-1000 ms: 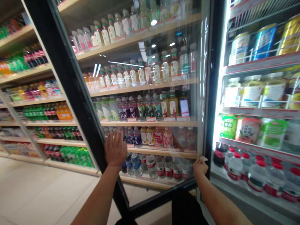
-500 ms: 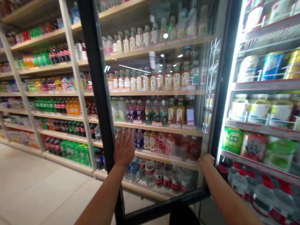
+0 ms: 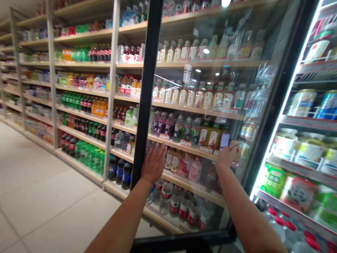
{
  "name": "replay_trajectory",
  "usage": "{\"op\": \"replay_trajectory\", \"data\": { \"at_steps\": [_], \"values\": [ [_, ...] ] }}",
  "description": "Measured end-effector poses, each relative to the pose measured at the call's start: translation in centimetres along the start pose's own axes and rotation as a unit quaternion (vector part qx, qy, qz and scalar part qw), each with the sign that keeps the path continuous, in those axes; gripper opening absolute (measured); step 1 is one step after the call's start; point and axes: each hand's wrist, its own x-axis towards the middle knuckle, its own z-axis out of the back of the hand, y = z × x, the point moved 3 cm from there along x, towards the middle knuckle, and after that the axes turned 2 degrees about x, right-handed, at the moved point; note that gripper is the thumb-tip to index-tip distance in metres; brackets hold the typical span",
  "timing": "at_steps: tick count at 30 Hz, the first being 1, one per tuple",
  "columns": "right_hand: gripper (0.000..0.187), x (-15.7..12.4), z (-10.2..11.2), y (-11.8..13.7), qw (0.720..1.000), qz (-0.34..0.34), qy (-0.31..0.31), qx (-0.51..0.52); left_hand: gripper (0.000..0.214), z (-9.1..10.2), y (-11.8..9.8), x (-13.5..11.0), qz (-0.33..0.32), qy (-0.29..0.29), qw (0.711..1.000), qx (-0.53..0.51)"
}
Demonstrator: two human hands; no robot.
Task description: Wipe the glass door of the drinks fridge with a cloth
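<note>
Black-framed glass door [image 3: 204, 114], transparent, shiny

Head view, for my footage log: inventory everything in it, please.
Glass door: one, black-framed, centre
Shelves: many, pale wood, left and behind the glass
Green bottles: many, green, left shelves
Blue-labelled bottles: three, dark, low left of door
Pale-labelled bottles: many, yellowish, behind the glass
Purple bottles: several, purple, behind the glass
Clear bottles: several, red-labelled, low behind the glass
Lit cabinet: one, white, right
Cans: two, white and blue, cabinet's upper part
Packs: three, green and red, low in cabinet
Red-capped bottles: several, clear, cabinet bottom
Floor: one, pale tile, lower left
Other goods: many, mixed colours, all shelves, mostly blurred
Left hand: one, bare, spread at door's left edge
Right hand: one, bare, curled beside the glass
</note>
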Motion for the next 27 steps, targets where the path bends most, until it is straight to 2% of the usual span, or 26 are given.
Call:
{"op": "replay_trajectory", "data": {
  "at_steps": [3,7,9,12,15,18,21,23,27],
  "values": [
    [0.059,-2.0,-1.6,3.7,0.999,0.022,-0.023,0.003,0.059,-0.1,0.0,-0.1,0.001,0.01,1.0,0.0],
    [0.056,-7.0,-2.7,8.0,0.987,0.156,0.026,0.026,0.063,-0.2,-0.1,-0.2,0.001,0.004,1.0,0.0],
    [0.056,-10.1,-2.9,9.4,0.968,0.237,0.076,0.024,0.064,-0.1,-0.1,-0.1,0.0,0.001,1.0,-0.002],
    [0.058,-14.5,-3.0,10.4,0.922,0.361,0.141,0.017,0.064,0.0,-0.1,0.0,0.0,-0.001,1.0,-0.001],
    [0.062,-16.8,-2.7,10.5,0.892,0.423,0.157,0.024,0.064,0.1,-0.2,-0.1,-0.002,-0.002,1.0,0.002],
    [0.063,-16.6,-2.6,10.5,0.875,0.455,0.162,0.043,0.062,0.1,-0.2,-0.1,-0.002,0.0,1.0,0.006],
    [0.061,-14.5,-2.6,10.6,0.861,0.475,0.171,0.064,0.059,0.1,-0.2,-0.1,-0.002,0.005,1.0,0.007],
    [0.057,-12.1,-2.6,10.5,0.869,0.466,0.154,0.07,0.058,0.2,-0.2,-0.1,-0.004,0.004,1.0,0.004],
    [0.049,-5.8,-2.0,8.9,0.911,0.397,0.086,0.071,0.058,0.3,-0.2,0.0,-0.005,-0.002,1.0,-0.003]
  ]
}}
